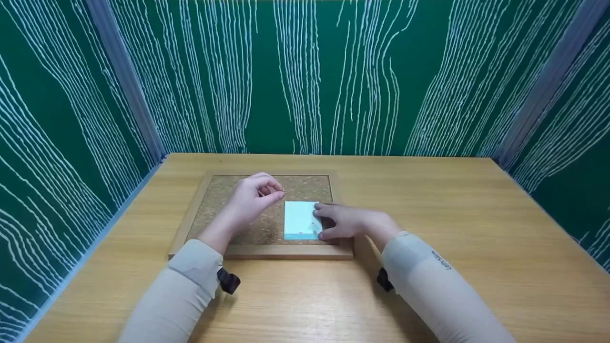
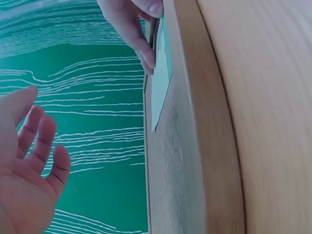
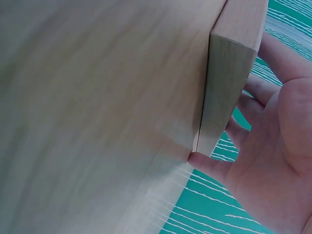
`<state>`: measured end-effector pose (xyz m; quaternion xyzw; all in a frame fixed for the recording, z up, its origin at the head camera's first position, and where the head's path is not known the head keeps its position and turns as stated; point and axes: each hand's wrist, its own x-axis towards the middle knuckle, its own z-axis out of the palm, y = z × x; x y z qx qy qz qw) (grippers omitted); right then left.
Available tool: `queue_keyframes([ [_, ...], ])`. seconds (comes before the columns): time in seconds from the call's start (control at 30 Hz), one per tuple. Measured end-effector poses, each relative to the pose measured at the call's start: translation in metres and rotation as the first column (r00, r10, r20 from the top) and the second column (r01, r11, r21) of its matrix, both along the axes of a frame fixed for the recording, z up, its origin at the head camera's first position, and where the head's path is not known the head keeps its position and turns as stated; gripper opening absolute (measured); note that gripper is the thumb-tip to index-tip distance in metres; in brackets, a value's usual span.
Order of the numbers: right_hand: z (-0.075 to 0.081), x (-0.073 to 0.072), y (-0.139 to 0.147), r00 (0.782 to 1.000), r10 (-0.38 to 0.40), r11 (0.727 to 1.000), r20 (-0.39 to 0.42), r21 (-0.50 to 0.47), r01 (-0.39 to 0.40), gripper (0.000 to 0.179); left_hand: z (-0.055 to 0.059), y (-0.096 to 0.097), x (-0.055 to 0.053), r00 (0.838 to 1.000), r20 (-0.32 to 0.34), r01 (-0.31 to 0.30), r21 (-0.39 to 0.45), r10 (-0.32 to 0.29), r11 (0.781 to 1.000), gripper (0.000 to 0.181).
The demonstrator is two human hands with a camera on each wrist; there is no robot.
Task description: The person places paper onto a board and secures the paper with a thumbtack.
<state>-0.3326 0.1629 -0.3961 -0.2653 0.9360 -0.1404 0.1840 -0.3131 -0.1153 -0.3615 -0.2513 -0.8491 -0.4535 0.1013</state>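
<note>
A cork board (image 1: 252, 228) in a wooden frame lies flat on the table. On its right part rests a pale blue-green sheet of paper (image 1: 300, 219), seen edge-on in the left wrist view. My left hand (image 1: 257, 195) is raised above the board, left of the paper's top edge. Its thumb and index finger pinch a tiny gold-coloured pin (image 1: 284, 190), too small to see in detail. With spread fingers, my right hand (image 1: 345, 221) presses the paper's right edge onto the cork. In the right wrist view, that hand (image 3: 273, 141) reaches over the board's frame, its little finger near the tabletop.
The wooden table (image 1: 452, 214) extends around the board on all sides. Green walls (image 1: 362, 85) with white wavy lines stand behind and at both sides. Dark wrist devices (image 1: 228, 281) sit at both sleeve cuffs.
</note>
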Motion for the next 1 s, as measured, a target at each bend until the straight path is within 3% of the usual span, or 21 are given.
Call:
queue_keyframes([
  [0.43,0.000,0.000,0.000,0.999,-0.029,1.000,0.018,0.000,0.029,0.073,0.003,0.022,-0.019,0.988,0.152,-0.001,-0.003,0.001,1.000,0.009],
  [0.77,0.001,0.001,0.000,0.999,-0.042,0.999,0.028,0.001,0.042,0.074,0.000,0.036,-0.037,0.961,0.270,-0.052,-0.012,0.053,0.999,0.010],
  [1.0,0.003,0.002,0.001,0.998,-0.048,0.999,0.030,-0.004,0.048,0.075,0.000,0.041,-0.044,0.936,0.341,-0.084,-0.031,0.090,0.996,0.010],
])
